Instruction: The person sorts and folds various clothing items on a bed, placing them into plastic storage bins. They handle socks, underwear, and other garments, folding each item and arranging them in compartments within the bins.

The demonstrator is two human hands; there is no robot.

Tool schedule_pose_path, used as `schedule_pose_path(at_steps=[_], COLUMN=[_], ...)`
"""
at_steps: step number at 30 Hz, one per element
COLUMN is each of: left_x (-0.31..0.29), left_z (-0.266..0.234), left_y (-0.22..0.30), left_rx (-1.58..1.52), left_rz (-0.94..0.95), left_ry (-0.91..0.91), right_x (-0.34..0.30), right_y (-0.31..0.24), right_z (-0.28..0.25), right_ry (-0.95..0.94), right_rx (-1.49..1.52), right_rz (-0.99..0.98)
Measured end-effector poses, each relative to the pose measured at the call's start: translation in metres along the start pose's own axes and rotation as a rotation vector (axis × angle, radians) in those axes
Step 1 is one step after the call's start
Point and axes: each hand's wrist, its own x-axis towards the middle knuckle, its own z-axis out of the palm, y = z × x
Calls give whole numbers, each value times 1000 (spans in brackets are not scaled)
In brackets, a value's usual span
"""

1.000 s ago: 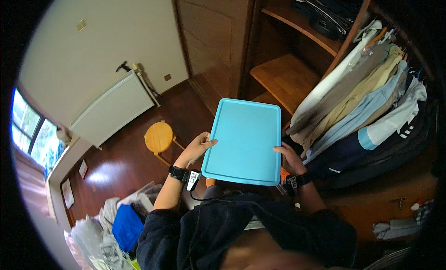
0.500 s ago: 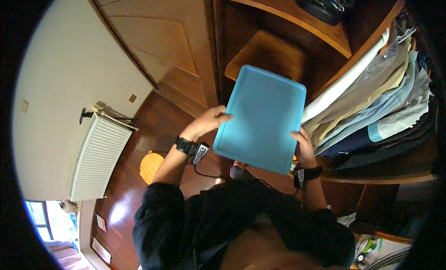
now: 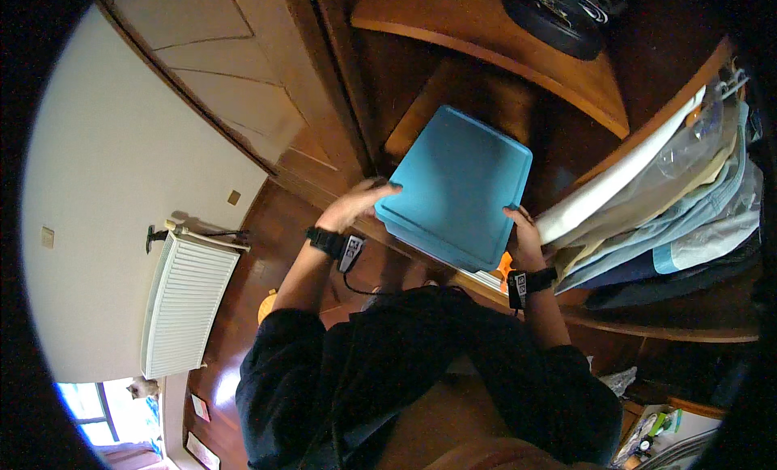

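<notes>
A blue rectangular storage box with a rimmed lid (image 3: 457, 187) is in front of me, tilted, its far part at the opening of a wooden wardrobe compartment (image 3: 425, 102). My left hand (image 3: 358, 203) grips its left edge, the thumb on top of the lid and the fingers underneath out of sight. On the opposite edge my right hand (image 3: 524, 234) holds it the same way, thumb on the rim. Part of the box's near side wall shows below the lid. Whether the box rests on the compartment's floor I cannot tell.
Clothes on hangers (image 3: 672, 203) hang close to my right hand. Above the box juts a curved wooden shelf (image 3: 494, 45) with a dark round container (image 3: 558, 21) on it. A wooden door (image 3: 235, 57) stands at the left, with a white radiator (image 3: 190, 300) by the wall.
The box has tipped so that its near side wall now shows. My hands keep their hold on both edges. The view has turned and come nearer to the wardrobe.
</notes>
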Motion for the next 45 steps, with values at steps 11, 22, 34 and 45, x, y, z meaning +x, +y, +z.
schedule_pose_path(at_steps=[11,22,34,45], left_x=[66,103,115,132], left_z=[6,15,20,22], left_y=[-49,-53,-33,-12], left_rx=[-487,-607,-724,-589], left_rz=[-29,129,37,183], left_ry=[-195,-168,-131,-269], right_x=[73,43,60,162], right_y=[7,10,7,-16], right_z=[4,14,24,24], right_ry=[150,195,310,271], right_rx=[-139,-504,-304,-163], right_rz=[-88,184,94,151])
